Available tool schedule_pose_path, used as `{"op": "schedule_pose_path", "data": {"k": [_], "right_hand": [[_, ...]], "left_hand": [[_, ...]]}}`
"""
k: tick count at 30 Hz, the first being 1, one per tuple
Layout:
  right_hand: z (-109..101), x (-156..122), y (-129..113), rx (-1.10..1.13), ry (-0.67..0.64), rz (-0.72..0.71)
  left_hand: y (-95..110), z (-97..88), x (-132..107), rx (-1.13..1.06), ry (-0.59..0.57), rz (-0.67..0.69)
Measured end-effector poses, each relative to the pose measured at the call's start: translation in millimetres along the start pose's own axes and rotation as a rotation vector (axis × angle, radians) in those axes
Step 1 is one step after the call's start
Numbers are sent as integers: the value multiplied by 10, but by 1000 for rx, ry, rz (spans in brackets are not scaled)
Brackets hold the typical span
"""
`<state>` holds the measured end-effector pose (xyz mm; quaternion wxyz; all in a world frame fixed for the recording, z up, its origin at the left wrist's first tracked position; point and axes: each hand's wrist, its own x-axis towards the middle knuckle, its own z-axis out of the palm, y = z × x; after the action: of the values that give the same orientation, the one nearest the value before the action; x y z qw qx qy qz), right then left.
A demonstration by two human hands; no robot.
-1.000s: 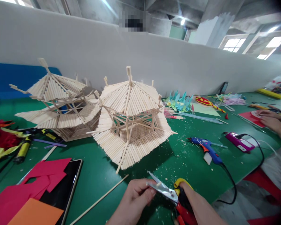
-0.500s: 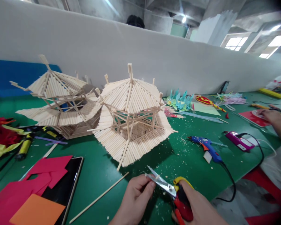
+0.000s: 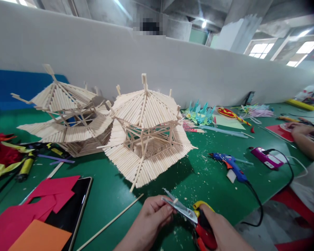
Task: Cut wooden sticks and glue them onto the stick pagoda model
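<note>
My right hand point(image 3: 219, 230) grips the red and yellow handles of a pair of scissors point(image 3: 191, 214) at the bottom of the view. The blades point up and left, slightly parted. My left hand point(image 3: 153, 216) pinches a small wooden stick piece point(image 3: 174, 201) that sits between the blades. Just behind my hands stands a pagoda model of wooden sticks point(image 3: 146, 129) on the green table point(image 3: 211, 181). A second stick pagoda point(image 3: 65, 118) stands to its left.
A long thin stick point(image 3: 110, 223) lies left of my left hand. A tablet point(image 3: 68, 209) under red and orange paper point(image 3: 36, 216) sits at lower left. A blue glue gun point(image 3: 231, 167) and a purple device point(image 3: 267, 158) lie right. Another person's hands point(image 3: 303, 134) rest far right.
My hands and the scissors have stayed nearly in place, shifting slightly. The other person's hand at far right has moved a little.
</note>
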<state>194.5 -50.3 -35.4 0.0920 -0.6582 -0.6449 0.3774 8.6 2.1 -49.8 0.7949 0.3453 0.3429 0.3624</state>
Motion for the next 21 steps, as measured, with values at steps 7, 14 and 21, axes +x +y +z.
{"op": "schedule_pose_path", "data": {"k": [7, 14, 21], "right_hand": [[-33, 29, 2, -32, -19, 40], [-94, -4, -15, 13, -20, -36], [-25, 51, -21, -10, -7, -13]], "left_hand": [[-75, -22, 21, 17, 80, 65], [-27, 0, 24, -126, -58, -30], [-56, -20, 20, 2, 82, 64]]}}
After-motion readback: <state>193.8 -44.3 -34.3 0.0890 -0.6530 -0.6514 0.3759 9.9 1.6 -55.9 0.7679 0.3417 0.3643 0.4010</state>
